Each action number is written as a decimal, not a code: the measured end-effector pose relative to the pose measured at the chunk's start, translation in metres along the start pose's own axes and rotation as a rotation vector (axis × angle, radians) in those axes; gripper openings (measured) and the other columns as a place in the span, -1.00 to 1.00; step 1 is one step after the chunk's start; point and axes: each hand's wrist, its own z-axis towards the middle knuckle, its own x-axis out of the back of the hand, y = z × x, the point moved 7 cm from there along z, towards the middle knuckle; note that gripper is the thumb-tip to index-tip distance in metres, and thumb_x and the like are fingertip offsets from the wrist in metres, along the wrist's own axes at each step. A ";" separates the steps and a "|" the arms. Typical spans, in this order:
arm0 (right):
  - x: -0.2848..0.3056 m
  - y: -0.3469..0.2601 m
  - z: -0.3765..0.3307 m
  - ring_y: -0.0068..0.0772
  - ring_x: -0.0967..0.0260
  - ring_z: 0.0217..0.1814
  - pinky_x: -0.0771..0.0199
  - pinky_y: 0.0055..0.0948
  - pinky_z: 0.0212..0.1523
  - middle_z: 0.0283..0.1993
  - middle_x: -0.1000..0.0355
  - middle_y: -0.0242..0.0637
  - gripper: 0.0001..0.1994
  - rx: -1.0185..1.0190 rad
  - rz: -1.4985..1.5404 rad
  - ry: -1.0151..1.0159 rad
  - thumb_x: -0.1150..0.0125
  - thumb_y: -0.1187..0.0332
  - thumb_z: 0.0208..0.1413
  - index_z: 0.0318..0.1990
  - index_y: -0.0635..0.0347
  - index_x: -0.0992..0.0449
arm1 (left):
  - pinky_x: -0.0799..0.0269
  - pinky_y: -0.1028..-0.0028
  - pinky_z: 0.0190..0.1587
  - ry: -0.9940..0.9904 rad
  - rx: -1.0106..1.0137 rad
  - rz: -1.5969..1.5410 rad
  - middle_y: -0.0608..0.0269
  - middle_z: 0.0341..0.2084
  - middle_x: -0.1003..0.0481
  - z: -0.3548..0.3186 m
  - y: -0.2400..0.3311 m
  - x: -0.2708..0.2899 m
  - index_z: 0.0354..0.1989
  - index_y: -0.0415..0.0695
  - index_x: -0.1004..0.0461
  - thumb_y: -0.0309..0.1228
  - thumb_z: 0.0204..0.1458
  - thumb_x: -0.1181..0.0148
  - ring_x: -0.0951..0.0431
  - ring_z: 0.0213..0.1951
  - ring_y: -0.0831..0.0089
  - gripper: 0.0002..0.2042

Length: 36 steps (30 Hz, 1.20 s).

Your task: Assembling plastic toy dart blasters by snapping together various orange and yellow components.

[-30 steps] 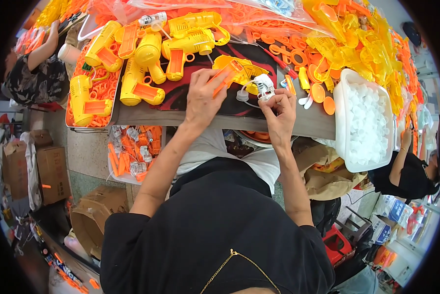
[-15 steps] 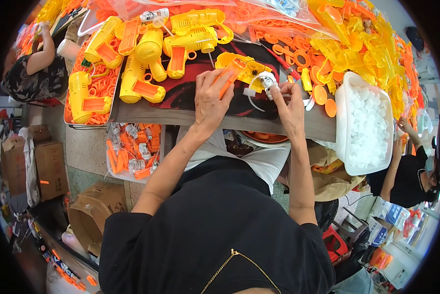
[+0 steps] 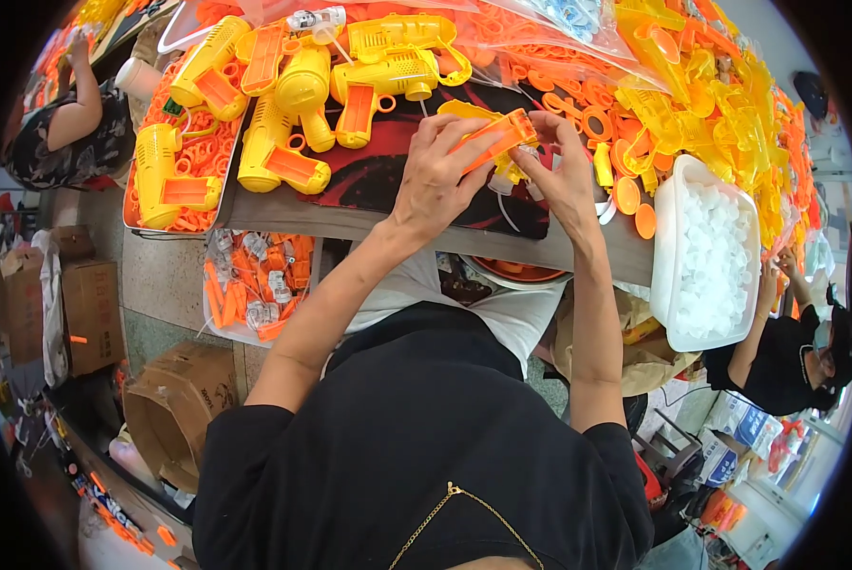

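My left hand (image 3: 440, 180) is closed round a long, hollow orange plastic part (image 3: 500, 139), which it holds tilted above the dark mat. My right hand (image 3: 567, 176) pinches the right end of that part between thumb and fingers. Just behind and below sits a yellow toy-gun shell half (image 3: 466, 109), mostly covered by the hands and the orange part. A thin white tube (image 3: 508, 211) hangs beneath the right hand. The clear and white motor-like piece is largely hidden by my right fingers.
Several yellow toy guns with orange handles (image 3: 302, 85) lie to the left. A white tub of small translucent caps (image 3: 711, 256) stands right, beside heaped yellow shells (image 3: 701, 90) and orange discs (image 3: 625, 190). A bin of orange parts (image 3: 260, 280) sits below the table edge. Co-workers are at both sides.
My right hand has moved up and left from the clear motor-like piece to the orange part's end. My left hand has shifted right, and the orange part now lies flatter over the yellow shell half.
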 end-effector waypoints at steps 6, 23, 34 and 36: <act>0.014 -0.022 -0.004 -0.40 -0.37 0.07 -0.33 -0.41 0.08 0.07 -0.44 -0.26 -0.51 0.090 0.020 0.009 -0.31 0.49 0.04 0.17 0.21 -0.41 | -0.33 0.18 0.13 -0.130 0.076 -0.102 0.13 0.02 -0.47 -0.001 0.016 -0.003 0.18 -0.14 -0.43 -0.45 0.00 -0.32 -0.41 0.07 0.09 -0.50; 0.014 -0.004 -0.037 -0.10 -0.44 0.07 -0.46 -0.31 0.09 0.10 -0.39 -0.14 -0.57 0.309 -0.023 -0.102 -0.12 0.84 -0.10 -0.07 0.21 -0.42 | -0.21 0.30 -0.01 -0.400 -0.026 0.187 0.33 -0.22 -0.47 0.030 -0.025 -0.048 -0.09 0.01 -0.59 -0.34 -0.02 -0.33 -0.39 -0.07 0.31 -0.72; 0.002 -0.028 -0.062 0.01 -0.17 0.38 -0.17 -0.09 0.41 0.28 -0.29 -0.17 -0.45 0.518 -0.365 -0.352 -0.22 0.58 -0.13 0.13 0.14 -0.42 | -0.22 0.31 -0.04 -0.437 -0.143 0.218 0.36 -0.33 -0.48 0.043 -0.020 -0.054 -0.29 0.01 -0.53 -0.37 -0.05 -0.31 -0.43 -0.17 0.33 -0.85; 0.011 -0.032 -0.058 -0.02 -0.14 0.41 -0.03 -0.10 0.46 0.31 -0.29 -0.18 -0.43 0.421 -0.269 -0.325 -0.25 0.46 -0.14 0.16 0.14 -0.41 | -0.22 0.31 -0.02 -0.408 -0.142 0.183 0.36 -0.32 -0.50 0.044 -0.015 -0.047 -0.30 0.00 -0.52 -0.36 -0.05 -0.31 -0.44 -0.17 0.35 -0.86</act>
